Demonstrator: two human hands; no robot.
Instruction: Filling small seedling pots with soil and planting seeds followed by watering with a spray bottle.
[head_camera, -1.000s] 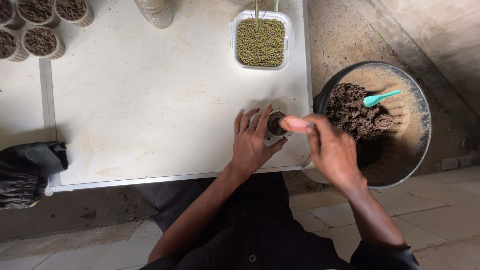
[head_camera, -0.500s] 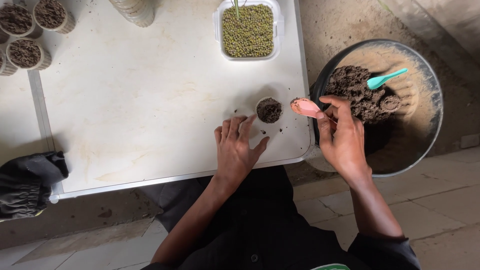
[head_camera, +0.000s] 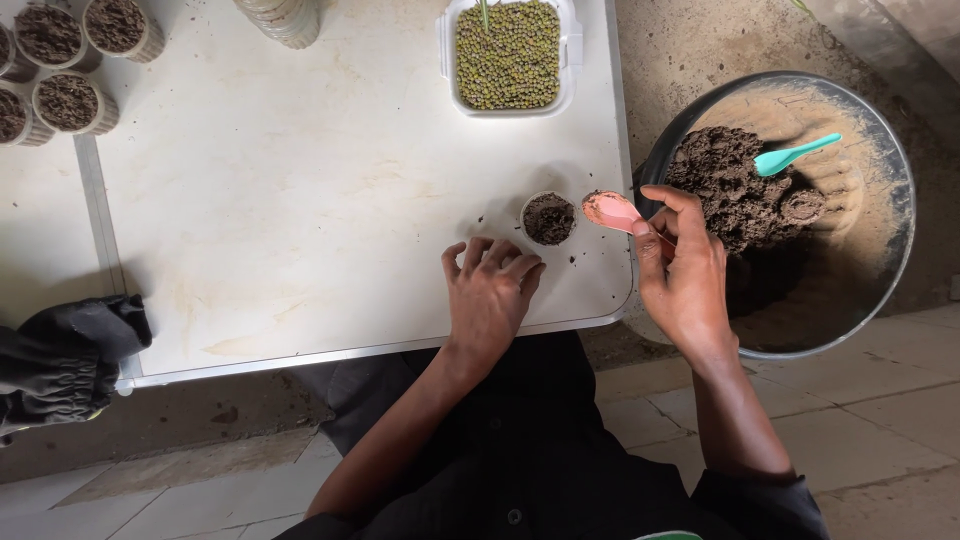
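Note:
A small clear cup (head_camera: 549, 218) filled with dark soil stands near the right edge of the white table (head_camera: 300, 200). My left hand (head_camera: 490, 295) rests on the table just in front of the cup, fingers spread, holding nothing. My right hand (head_camera: 682, 268) grips a pink plastic spoon (head_camera: 612, 211) whose bowl hangs right beside the cup, between it and the basin. A big round basin (head_camera: 860, 290) of dark soil (head_camera: 735, 185) sits to the right, with a teal spoon (head_camera: 793, 155) lying in it.
A clear tub of green beans (head_camera: 511, 55) stands at the table's far side. Several soil-filled cups (head_camera: 68, 102) are grouped at the far left, and a stack of cups (head_camera: 280, 15) is at the top. A black cloth (head_camera: 60, 355) hangs off the left edge.
My left hand has let go of the cup and drawn back toward me. My right hand has carried the pink spoon from over the cup to its right side.

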